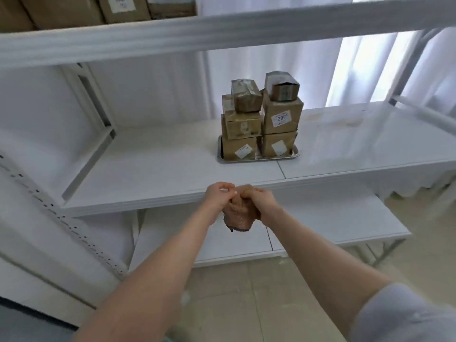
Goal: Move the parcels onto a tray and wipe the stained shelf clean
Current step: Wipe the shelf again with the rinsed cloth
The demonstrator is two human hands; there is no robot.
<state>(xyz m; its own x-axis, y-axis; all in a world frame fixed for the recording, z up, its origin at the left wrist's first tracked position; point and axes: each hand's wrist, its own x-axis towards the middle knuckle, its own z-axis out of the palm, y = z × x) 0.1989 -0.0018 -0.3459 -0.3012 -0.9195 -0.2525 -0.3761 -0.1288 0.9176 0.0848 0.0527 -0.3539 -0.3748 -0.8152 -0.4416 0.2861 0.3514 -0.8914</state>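
Note:
Several brown cardboard parcels (261, 117) stand stacked on a metal tray (294, 153) in the middle of the white shelf (153, 164). In front of the shelf's front edge, my left hand (218, 197) and my right hand (259, 199) grip a bunched brownish cloth (238, 219) between them; it hangs down below my fingers. Faint brownish stains (345, 122) show on the shelf to the right of the tray.
More cardboard boxes (98, 8) sit on the shelf above. A lower white shelf (333, 218) lies beneath. White shelf uprights stand at left (93, 95) and right (407, 65). White curtains hang behind. The floor is beige tile.

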